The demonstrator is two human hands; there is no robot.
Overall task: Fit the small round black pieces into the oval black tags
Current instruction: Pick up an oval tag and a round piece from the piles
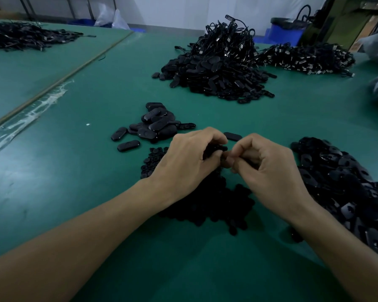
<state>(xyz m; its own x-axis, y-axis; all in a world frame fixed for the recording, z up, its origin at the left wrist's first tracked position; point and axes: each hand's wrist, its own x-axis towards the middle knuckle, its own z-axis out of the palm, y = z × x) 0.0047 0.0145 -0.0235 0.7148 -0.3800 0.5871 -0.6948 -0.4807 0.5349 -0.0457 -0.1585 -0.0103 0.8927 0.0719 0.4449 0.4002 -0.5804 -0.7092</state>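
Both my hands meet over one heap of round pieces point(207, 205): left hand point(188, 159) grips black parts point(214, 150), right hand point(268, 168) pinches something hidden. Twelve-odd tags point(153, 127) lie ahead.

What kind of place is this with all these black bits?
Probably a small factory workshop: a long green worktable, big heaps of identical black tags, and a left hand and right hand pinching small black pieces together.

Your green table point(74, 192) carries a heap of round pieces point(216, 203) right before you, a small cluster of oval tags point(153, 125) beyond it to the left and a bigger tag heap point(347, 192) on the right. Farther back lies a tall pile of corded tags point(223, 62).
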